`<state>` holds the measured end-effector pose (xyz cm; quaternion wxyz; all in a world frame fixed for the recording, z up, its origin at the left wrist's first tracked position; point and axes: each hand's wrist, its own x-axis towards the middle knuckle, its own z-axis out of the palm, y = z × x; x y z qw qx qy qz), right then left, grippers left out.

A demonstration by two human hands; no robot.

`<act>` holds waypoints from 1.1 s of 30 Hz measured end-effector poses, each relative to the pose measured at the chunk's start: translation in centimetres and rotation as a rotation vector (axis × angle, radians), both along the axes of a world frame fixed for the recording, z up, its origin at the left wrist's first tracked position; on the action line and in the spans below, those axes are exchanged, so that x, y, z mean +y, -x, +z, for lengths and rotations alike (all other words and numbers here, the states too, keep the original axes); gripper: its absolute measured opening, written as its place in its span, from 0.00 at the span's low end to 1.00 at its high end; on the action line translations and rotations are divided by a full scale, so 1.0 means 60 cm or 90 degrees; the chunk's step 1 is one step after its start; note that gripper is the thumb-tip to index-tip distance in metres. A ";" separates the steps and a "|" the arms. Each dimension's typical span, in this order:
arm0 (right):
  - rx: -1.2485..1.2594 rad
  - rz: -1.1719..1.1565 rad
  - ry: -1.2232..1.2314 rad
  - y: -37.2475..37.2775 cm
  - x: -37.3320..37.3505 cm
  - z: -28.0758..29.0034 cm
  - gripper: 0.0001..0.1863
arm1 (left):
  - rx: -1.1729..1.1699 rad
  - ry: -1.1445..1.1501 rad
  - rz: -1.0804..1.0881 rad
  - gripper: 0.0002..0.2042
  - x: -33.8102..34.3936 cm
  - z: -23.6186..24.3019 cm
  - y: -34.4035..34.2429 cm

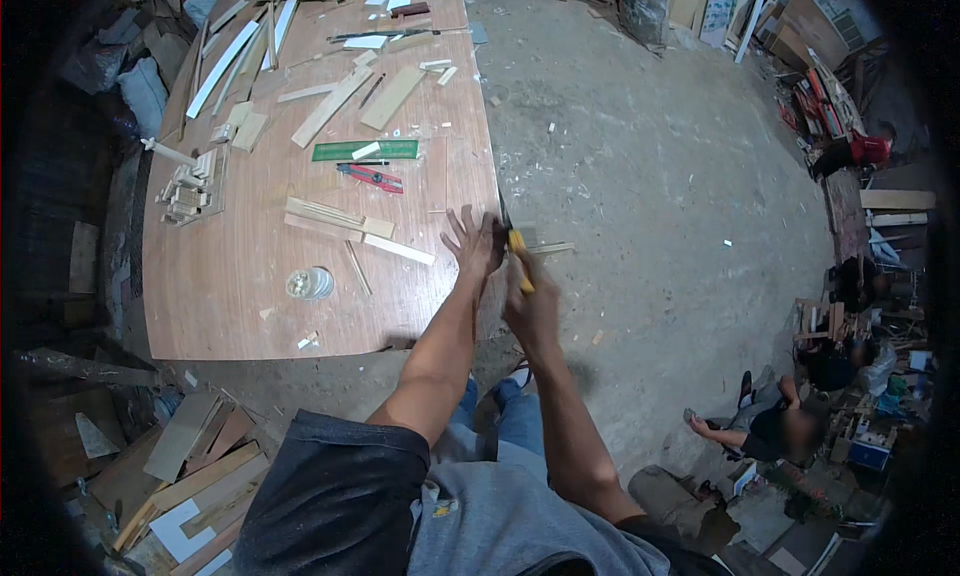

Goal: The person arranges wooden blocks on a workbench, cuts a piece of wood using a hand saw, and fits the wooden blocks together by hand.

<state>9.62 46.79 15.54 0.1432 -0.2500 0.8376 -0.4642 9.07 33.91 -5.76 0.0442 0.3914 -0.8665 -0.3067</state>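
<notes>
Grey shirt (pixel 500 511) lies nearest, while beyond it the left hand (pixel 478 246) rests splayed wide at the edge of the table (pixel 410 311), probably steadying the thin wood strip (pixel 552 247) jutting past, and the right hand (pixel 533 308) grips what seems a yellow-handled saw (pixel 516 243) just outside, presumably for room.

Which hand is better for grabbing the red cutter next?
Probably the left hand: it's nearer the red cutter and spread open, while the right hand holds the yellow tool.
</notes>
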 end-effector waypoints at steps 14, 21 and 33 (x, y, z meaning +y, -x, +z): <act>-0.004 0.044 0.049 -0.035 0.020 0.030 0.19 | -0.044 -0.006 0.060 0.21 -0.025 -0.080 -0.021; -0.071 0.043 -0.005 -0.016 -0.008 0.026 0.17 | 0.005 -0.040 0.046 0.22 -0.020 -0.056 -0.022; 0.000 0.042 0.029 -0.028 0.004 0.013 0.14 | 0.003 0.077 0.045 0.22 -0.014 -0.132 -0.025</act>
